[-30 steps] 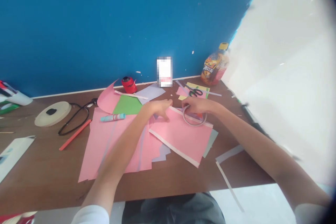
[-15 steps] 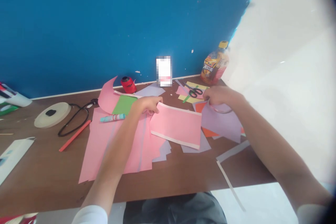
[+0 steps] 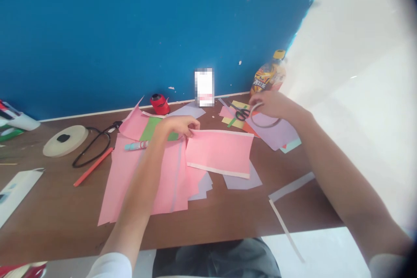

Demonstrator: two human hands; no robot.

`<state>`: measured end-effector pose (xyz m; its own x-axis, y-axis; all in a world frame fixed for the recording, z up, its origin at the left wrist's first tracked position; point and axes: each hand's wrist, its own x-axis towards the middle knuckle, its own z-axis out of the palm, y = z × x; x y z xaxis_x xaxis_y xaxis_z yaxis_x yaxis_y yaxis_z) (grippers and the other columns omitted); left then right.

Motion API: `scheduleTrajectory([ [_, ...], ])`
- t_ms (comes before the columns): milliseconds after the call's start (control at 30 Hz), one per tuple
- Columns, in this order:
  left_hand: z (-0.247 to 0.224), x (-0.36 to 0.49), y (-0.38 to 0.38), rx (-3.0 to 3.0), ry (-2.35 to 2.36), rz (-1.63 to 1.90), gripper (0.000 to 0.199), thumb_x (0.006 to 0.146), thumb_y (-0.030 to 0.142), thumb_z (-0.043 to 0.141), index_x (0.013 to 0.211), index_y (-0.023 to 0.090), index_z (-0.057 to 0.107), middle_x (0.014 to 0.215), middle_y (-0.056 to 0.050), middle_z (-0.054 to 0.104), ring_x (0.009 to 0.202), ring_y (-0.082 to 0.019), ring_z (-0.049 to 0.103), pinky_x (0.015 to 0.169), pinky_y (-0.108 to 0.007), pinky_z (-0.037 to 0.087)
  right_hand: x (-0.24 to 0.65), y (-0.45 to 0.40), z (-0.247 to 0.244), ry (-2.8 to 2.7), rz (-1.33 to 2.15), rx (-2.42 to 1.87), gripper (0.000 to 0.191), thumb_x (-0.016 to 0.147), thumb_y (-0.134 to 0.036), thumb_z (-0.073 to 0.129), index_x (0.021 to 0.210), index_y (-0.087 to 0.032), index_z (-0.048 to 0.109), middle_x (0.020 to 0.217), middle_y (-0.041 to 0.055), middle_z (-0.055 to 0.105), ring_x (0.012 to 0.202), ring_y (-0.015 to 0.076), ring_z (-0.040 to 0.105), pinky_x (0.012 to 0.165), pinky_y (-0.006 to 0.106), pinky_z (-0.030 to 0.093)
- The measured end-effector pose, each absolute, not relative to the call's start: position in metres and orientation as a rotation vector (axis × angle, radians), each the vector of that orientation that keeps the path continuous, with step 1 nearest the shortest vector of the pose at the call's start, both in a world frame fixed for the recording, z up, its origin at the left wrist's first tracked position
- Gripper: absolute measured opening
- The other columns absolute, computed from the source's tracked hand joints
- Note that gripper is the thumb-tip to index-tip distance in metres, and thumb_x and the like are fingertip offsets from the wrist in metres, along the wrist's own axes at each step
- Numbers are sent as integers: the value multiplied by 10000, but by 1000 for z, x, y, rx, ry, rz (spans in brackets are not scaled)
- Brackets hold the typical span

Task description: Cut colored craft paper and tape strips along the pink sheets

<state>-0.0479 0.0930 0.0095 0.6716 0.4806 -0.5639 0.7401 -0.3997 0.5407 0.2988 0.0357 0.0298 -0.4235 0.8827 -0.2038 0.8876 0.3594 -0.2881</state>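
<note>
Between the fingers of my left hand is the upper left corner of a pink paper sheet, which has white strips along its long top and bottom edges. Beneath my left wrist lie larger pink sheets, a green paper piece and a light-blue glue stick. My right hand grips a thin roll of tape by its upper rim, above a purple sheet. Black-handled scissors lie just left of that hand.
A drink bottle stands behind my right hand by the wall. At the back are a red spool and a blurred white object. On the left lie a white disc, a black cable and a red stick.
My right hand has risen slightly away from the desk with the roll of tape. The purple sheet below it has shifted up and left. My left hand keeps its hold on the pink sheet.
</note>
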Motion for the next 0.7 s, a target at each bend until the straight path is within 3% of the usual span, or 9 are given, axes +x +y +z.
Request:
scheduleTrajectory([
  [100,12,-53,95,2061,809,-346,167,727,296,688,794,192,577,776,3,630,678,-139,618,578,-225,456,286,34,22,2669,-660,1646,293,810,-415,624,1009,-237,745,1084,65,742,962,276,663,771,322,463],
  [233,22,-49,85,1949,670,-266,137,708,249,722,813,183,664,865,-18,690,851,-160,655,749,-245,499,254,21,12,2579,-695,1530,448,705,-502,734,1050,-217,708,1045,78,716,896,259,658,677,290,432],
  [333,29,-44,77,1878,609,-256,126,689,206,734,809,188,701,896,-39,720,905,-185,670,774,-262,508,226,6,5,2420,-619,1493,530,659,-492,776,1090,-203,669,1036,93,698,855,266,652,601,294,398],
  [467,29,-38,74,1877,565,-256,138,691,215,746,825,192,719,914,-45,734,896,-188,675,783,-269,514,203,-6,-5,2375,-488,1465,397,693,-412,768,989,-162,682,1016,139,683,897,290,647,607,298,376],
  [700,17,-38,81,1875,608,-251,209,713,283,763,855,170,660,859,-29,699,859,-167,669,757,-254,506,206,-7,4,2444,-646,1286,163,745,-248,642,894,-188,674,913,90,678,807,228,621,588,283,358],
])
